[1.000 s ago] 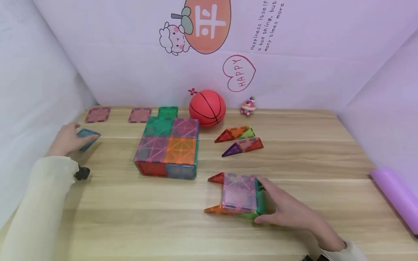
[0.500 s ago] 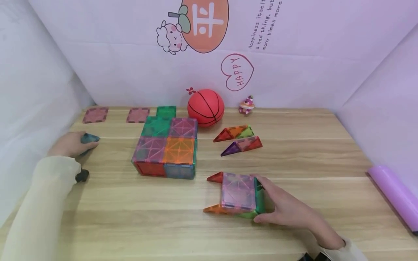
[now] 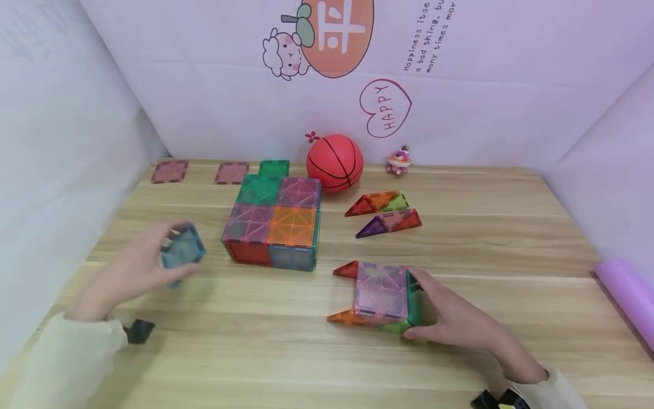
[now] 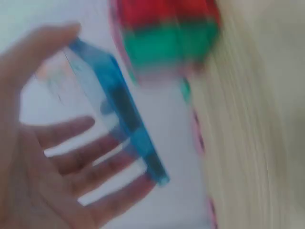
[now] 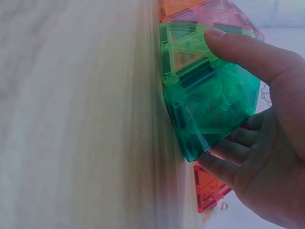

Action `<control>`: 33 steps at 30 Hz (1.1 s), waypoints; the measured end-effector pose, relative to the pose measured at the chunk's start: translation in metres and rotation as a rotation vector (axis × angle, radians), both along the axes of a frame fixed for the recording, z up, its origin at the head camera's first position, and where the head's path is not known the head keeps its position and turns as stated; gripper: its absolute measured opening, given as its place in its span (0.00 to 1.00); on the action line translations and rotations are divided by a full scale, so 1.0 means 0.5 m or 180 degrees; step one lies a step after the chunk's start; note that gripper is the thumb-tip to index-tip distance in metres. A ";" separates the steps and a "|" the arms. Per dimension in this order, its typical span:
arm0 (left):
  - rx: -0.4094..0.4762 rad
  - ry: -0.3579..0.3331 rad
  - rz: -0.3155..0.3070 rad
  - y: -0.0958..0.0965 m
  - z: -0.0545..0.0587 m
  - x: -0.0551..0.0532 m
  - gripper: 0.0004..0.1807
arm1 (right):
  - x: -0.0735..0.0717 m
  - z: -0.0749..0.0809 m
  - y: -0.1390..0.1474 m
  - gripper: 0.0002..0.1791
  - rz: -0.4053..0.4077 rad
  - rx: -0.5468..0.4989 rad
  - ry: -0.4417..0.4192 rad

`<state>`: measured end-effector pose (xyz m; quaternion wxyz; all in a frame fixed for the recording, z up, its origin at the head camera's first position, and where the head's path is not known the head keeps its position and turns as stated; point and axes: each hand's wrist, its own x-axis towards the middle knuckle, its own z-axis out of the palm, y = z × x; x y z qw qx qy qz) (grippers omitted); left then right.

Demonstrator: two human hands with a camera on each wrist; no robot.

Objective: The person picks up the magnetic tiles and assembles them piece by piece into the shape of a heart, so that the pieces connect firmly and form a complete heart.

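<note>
My left hand pinches a clear blue magnetic tile between thumb and fingers, raised above the table left of the large block. In the left wrist view the blue tile is tilted, its edge towards the camera. My right hand grips the right end of a small magnetic-tile structure with a pink top and red and orange triangles jutting left. From the right wrist, its green end tile shows between thumb and fingers. The large tile block, with green, pink and orange top squares, stands between the hands.
Two pink tiles and a green tile lie along the back edge. A red ball and small figurine stand behind. Two strips of triangle tiles lie right of the block. A purple roll lies far right.
My left hand has lifted the blue tile and carried it right and nearer, towards the large block. My right hand stays on the small structure. The head view has shifted slightly.
</note>
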<state>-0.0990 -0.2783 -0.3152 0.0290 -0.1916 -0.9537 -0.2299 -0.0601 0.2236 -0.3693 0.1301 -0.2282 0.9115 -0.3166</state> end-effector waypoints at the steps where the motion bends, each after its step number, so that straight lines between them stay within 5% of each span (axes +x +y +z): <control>1: 0.0086 -0.0010 -0.0162 0.024 0.002 0.016 0.42 | 0.000 0.000 0.001 0.56 0.0006 -0.0004 0.0006; 4: 0.0202 -0.0113 -0.0574 0.099 0.001 0.049 0.42 | -0.001 0.000 0.004 0.56 0.0026 -0.0012 0.0019; 7: 0.0222 -0.0348 -0.0938 0.181 -0.010 0.059 0.45 | 0.000 -0.001 0.008 0.56 0.0035 -0.0046 0.0033; 11: 0.0169 -0.0668 -0.1176 0.280 -0.037 0.047 0.48 | 0.000 -0.002 0.010 0.56 0.0045 -0.0084 0.0000; 16: 0.0245 -0.0792 -0.1243 0.367 -0.064 0.019 0.47 | 0.002 0.000 0.010 0.57 0.0047 -0.0087 -0.0017; 23: 0.0157 -0.1031 -0.1470 0.415 -0.080 0.000 0.48 | 0.002 0.001 0.013 0.57 0.0078 -0.0074 0.0037; 33: 0.0055 -0.1077 -0.1396 0.434 -0.090 -0.001 0.55 | 0.002 0.003 0.012 0.56 0.0142 -0.0117 0.0133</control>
